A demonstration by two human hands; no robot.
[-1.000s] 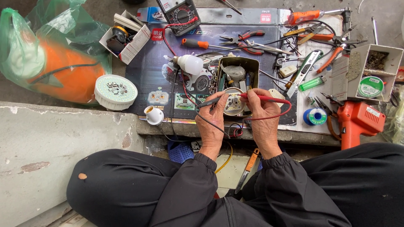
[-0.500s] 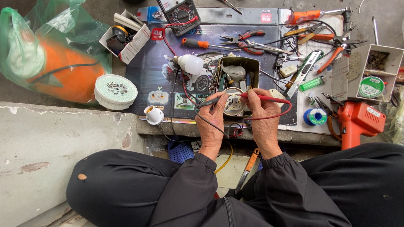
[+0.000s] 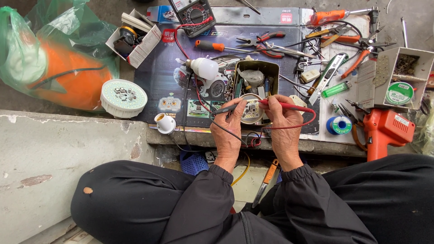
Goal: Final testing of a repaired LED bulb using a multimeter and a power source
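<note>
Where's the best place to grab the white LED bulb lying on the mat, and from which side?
Grip the LED bulb around its round white globe, coming from above. It lies on its side, base pointing left with leads attached, so the globe is its widest free part.

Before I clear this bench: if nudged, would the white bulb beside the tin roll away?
The white bulb probably rolls, given its rounded globe. It looks light. The wires at its base may tether it.

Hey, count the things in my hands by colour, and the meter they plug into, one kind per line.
Red test probe, right hand: 1
Black test probe, left hand: 1
Round white circuit board under the probe tips: 1
Dark analogue multimeter at the top: 1
Total: 4
</note>
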